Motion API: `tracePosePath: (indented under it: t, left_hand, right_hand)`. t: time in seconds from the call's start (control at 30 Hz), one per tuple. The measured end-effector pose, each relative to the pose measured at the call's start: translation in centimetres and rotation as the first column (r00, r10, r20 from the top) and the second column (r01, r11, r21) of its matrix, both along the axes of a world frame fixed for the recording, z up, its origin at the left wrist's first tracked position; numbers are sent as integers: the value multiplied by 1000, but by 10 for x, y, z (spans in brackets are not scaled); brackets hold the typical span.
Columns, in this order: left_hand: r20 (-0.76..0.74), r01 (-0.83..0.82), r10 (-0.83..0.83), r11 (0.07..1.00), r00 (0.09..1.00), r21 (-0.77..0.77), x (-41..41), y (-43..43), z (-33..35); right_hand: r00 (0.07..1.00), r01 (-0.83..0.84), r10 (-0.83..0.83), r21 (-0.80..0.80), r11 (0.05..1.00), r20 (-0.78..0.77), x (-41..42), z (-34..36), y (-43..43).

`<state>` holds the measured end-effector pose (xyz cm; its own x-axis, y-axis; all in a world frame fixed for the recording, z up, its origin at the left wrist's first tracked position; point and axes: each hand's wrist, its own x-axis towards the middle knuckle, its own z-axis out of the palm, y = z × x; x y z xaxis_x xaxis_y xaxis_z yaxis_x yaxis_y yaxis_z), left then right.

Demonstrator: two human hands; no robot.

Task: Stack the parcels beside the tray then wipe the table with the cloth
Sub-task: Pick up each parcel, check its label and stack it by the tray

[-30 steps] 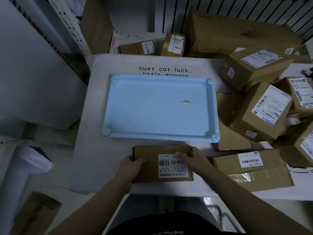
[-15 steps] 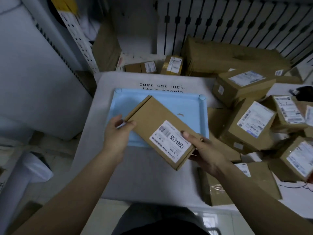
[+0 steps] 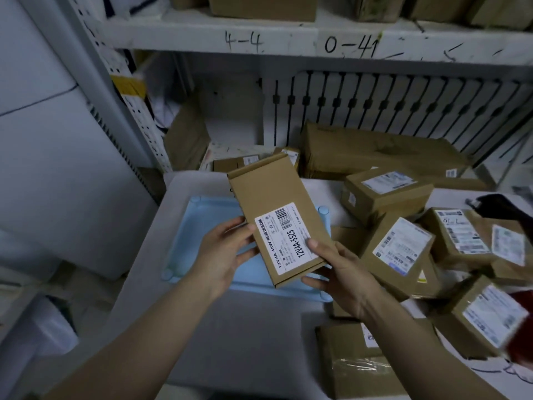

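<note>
**Flat parcel held over the tray, waiting for a spot beside it**

The flat parcel (image 3: 277,223) is in the air at the centre of the frame. It is tilted with its far end raised and its label (image 3: 284,238) facing the camera, above the pale blue tray (image 3: 199,226). It touches neither the tray nor the counter (image 3: 230,327). Both hands have it. The right hand (image 3: 340,275) pinches the near right corner, thumb on the label and fingers curled beneath. The left hand (image 3: 222,255) clasps the left long edge, thumb on top and fingers reaching under.

To do this step well, I judge the parcel should be carried clear of the tray, turned level and laid flat on the counter just beside the tray's edge. Being wide and thin, it suits the bottom of a stack better than the top. Both grips sit at the near end, so the far end may dip; sliding one hand further along would steady it. The loose parcels (image 3: 401,249) crowd the right half of the frame, some leaning on each other, so setting down among them risks a crooked start. The lower centre of the counter looks the freer place.

Both forearms come in from the bottom of the frame and converge on the parcel, wrists roughly straight. The left palm is turned rightward and up, and the right palm is turned up under the corner. No cloth can be made out.
</note>
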<state>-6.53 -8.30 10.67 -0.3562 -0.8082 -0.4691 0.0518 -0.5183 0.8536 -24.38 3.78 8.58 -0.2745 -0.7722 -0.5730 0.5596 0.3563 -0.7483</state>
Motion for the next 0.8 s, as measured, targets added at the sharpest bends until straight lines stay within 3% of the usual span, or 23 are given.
tracePosePath:
  t: [0.17, 0.3, 0.43, 0.67, 0.8]
  left_hand:
    - [59, 27, -27, 1000, 998, 5, -4, -2, 7]
    - [10, 52, -52, 999, 999, 8, -8, -4, 16]
    - [-29, 51, -51, 998, 998, 27, -10, -6, 22]
    - [-61, 73, -73, 997, 996, 11, -10, -10, 26]
    - [-4, -16, 16, 998, 1000, -67, -10, -11, 24]
  right_hand:
    - [972, 16, -36, -84, 996, -232, -4, 13, 1]
    - [915, 39, -108, -179, 983, -390, -5, 19, -2]
    - [808, 16, -146, -227, 974, -570, -5, 17, -5]
    - [732, -25, -171, -277, 961, -659, -2, 23, -13]
    - [703, -33, -168, -268, 963, -691, -5, 30, -15]
